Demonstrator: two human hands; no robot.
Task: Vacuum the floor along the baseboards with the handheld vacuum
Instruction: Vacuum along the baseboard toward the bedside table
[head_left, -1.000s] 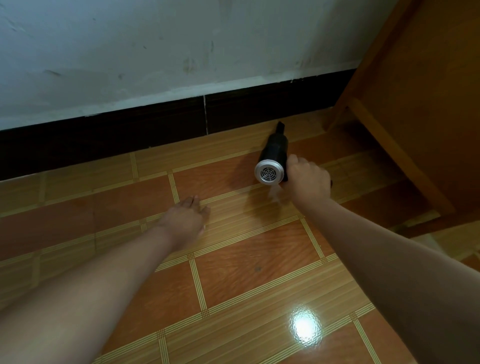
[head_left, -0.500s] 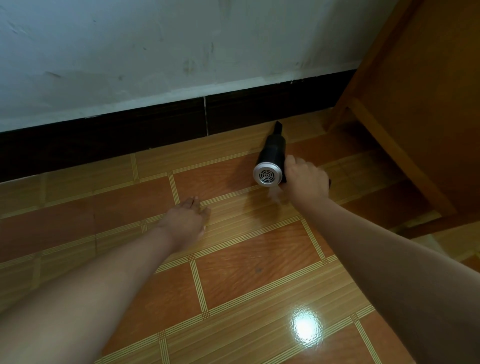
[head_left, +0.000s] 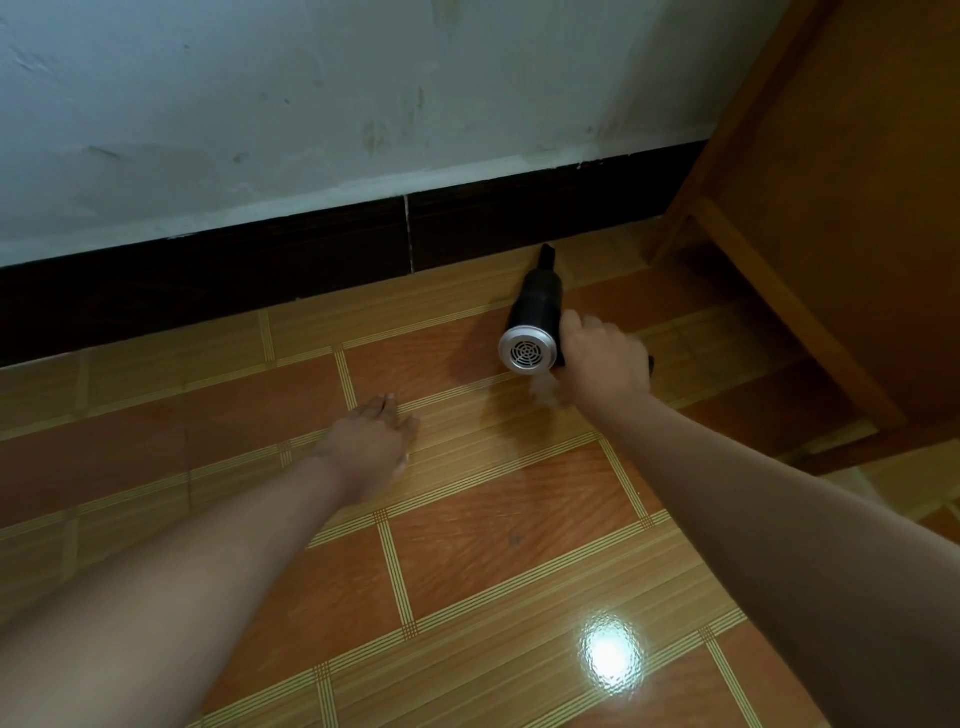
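Observation:
A black handheld vacuum (head_left: 535, 309) with a silver vented rear cap points its narrow nozzle toward the dark baseboard (head_left: 311, 249); the tip sits on the floor just short of it. My right hand (head_left: 602, 361) grips the vacuum's handle, which my fingers hide. My left hand (head_left: 371, 441) rests flat on the tiled floor (head_left: 493, 519), fingers straight, well left of the vacuum and holding nothing.
A wooden cabinet or furniture piece (head_left: 831, 234) stands at the right, its leg meeting the baseboard just right of the nozzle. A scuffed white wall (head_left: 311, 104) rises above the baseboard. Floor tiles stretch leftward along the wall.
The vacuum and my right hand have slid a little to the left along the baseboard. My left hand has stayed in place on the floor.

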